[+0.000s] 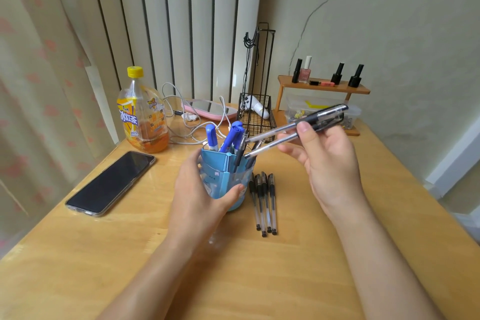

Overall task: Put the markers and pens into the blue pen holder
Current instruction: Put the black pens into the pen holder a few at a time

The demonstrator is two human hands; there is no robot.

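Note:
The blue pen holder stands mid-table, and my left hand is wrapped around its near side. Blue markers and a few dark pens stick up out of it. My right hand holds two clear pens with black caps level above and to the right of the holder; their tips point left at the holder's rim. Several more black-capped pens lie side by side on the wooden table, just right of the holder.
A black phone lies to the left. An orange drink bottle stands behind it, beside white cables. Further back are a black wire basket, a pink mirror and a small wooden shelf with nail polish bottles.

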